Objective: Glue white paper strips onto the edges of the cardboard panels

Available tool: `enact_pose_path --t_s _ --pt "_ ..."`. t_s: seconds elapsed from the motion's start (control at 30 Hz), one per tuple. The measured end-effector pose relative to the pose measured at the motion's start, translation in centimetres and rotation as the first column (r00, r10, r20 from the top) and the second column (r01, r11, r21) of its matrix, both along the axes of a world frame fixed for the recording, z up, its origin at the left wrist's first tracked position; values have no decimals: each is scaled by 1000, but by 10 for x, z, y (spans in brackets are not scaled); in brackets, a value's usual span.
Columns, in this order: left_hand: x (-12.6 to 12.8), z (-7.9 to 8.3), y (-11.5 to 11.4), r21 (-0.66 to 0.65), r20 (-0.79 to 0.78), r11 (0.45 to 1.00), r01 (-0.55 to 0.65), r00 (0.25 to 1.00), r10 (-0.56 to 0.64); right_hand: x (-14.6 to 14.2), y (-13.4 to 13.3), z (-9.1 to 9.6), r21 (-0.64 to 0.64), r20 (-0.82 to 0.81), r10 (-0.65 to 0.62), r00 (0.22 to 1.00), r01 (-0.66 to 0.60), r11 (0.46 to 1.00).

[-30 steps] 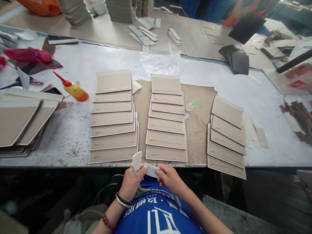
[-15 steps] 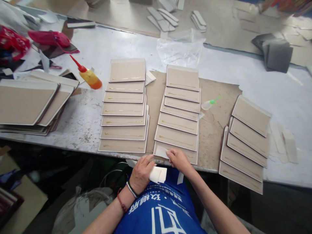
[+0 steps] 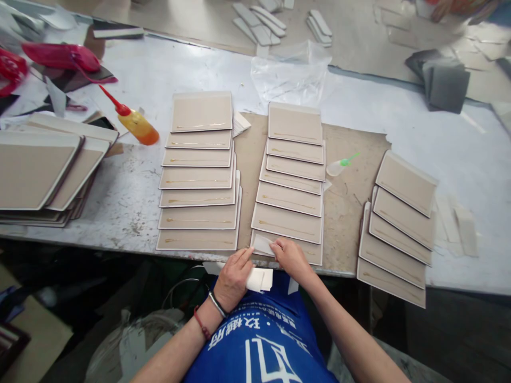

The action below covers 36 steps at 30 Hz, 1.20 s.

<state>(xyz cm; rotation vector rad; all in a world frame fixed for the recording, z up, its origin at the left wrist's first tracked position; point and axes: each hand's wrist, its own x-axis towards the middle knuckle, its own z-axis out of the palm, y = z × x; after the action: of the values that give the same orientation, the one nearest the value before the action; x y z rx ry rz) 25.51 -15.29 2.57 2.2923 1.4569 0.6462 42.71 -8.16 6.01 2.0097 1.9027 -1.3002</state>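
Note:
My left hand (image 3: pixel 235 277) is closed round a small stack of white strips (image 3: pixel 260 280) at the table's front edge. Its fingertips reach the left end of a single white strip (image 3: pixel 262 244). My right hand (image 3: pixel 290 258) pinches that strip's right end over the lowest beige panel (image 3: pixel 307 254) of the middle row. Overlapping beige panels (image 3: pixel 286 219) continue up this row, each with a thin line of yellowish glue along its lower edge. A similar row of panels (image 3: pixel 197 239) lies to the left, with glue lines too.
Further right is a shorter row of panels (image 3: pixel 393 274). A red-tipped bottle of orange liquid (image 3: pixel 139 126) and a green-tipped bottle (image 3: pixel 336 167) lie on the table. Stacked panels (image 3: pixel 35 170) are at the left, a clear plastic bag (image 3: pixel 287 80) behind. Another person's hand (image 3: pixel 441 9) shows at far right.
My left fingertips have come up to the left end of the single strip. The right hand still pinches its other end. The view has shifted slightly.

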Motion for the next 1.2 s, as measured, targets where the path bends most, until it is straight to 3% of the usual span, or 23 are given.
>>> enact_pose_path --t_s 0.27,0.97,1.1,1.2 --pt "0 -3 1 -15 40 1000 17 999 -16 -1 0 3 7 51 32 998 -32 999" --pt "4 -6 5 72 -75 996 46 996 -40 -6 1 6 -9 137 57 989 -56 998" --pt "6 -5 6 86 -109 995 50 993 -41 23 -7 19 35 192 46 980 -53 998" --pt "5 -4 6 96 -135 992 79 989 -66 65 -18 25 95 186 -68 980 51 994"
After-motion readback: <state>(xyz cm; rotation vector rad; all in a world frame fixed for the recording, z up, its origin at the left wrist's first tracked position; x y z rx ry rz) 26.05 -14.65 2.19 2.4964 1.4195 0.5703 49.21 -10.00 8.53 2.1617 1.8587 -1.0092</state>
